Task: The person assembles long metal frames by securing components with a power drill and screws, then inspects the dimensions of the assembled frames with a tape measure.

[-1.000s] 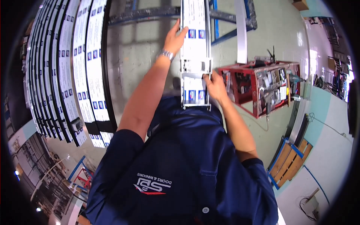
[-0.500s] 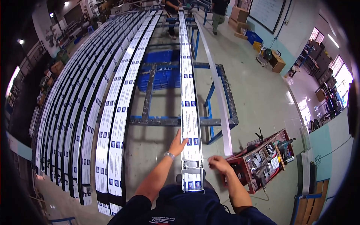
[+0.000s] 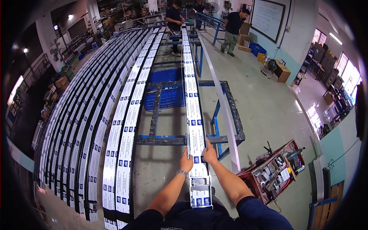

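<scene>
A long, straight metal profile [image 3: 195, 132], wrapped in white protective film with blue printed squares, runs from my waist to the far end of the frame. My left hand [image 3: 186, 161], with a metal watch on the wrist, holds its left edge. On the right edge, my right hand [image 3: 209, 153] grips at about the same distance, its index finger lying forward along the side. Just below my hands, the near end of the profile shows a silver cut-out section [image 3: 200, 183] and a shorter filmed piece. The undersides of both hands are hidden.
Blue-and-black metal trestles [image 3: 168, 140] support the profile. More filmed profiles [image 3: 111, 153] lie at left. A thin pale strip [image 3: 222, 96] slants along the right, near a red toolbox [image 3: 272, 172]. One person [image 3: 174, 17] stands at the far end; another [image 3: 233, 28] stands at far right.
My right hand has moved from beside the profile onto its right edge. My left hand has shifted to the left edge. The view has tilted up, showing more of the people at the back.
</scene>
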Demonstrator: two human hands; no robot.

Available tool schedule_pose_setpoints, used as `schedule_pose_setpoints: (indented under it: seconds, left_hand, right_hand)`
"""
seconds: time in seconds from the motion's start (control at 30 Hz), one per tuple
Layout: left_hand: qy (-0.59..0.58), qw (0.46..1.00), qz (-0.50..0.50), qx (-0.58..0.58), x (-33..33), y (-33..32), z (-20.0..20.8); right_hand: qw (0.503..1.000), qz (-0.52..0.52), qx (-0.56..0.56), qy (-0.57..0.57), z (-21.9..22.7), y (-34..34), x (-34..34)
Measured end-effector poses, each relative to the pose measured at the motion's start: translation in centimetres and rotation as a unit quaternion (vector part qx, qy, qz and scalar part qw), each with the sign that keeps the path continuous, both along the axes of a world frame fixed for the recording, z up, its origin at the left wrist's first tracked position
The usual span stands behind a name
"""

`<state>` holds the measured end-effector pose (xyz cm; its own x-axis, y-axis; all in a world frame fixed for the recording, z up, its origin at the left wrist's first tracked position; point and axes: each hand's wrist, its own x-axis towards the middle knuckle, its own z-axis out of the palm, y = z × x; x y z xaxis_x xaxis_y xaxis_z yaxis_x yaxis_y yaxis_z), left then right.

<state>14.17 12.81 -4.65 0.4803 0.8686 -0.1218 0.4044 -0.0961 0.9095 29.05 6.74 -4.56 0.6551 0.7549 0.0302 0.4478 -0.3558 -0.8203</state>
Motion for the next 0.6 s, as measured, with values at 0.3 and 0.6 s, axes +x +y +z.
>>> schedule_pose_setpoints:
  seconds: [0.3,0.6]
  left_hand:
    - [0.077,0.996,0.015,0.044,4.2,7.9,0.3]
    - [0.128,0.99,0.047,0.035,5.6,7.6,0.0]
  right_hand:
    - [0.997,-0.033,-0.033,0.057,1.1,0.3,-1.7]
    - [0.999,-0.046,-0.007,0.023,0.0,0.3,-1.3]
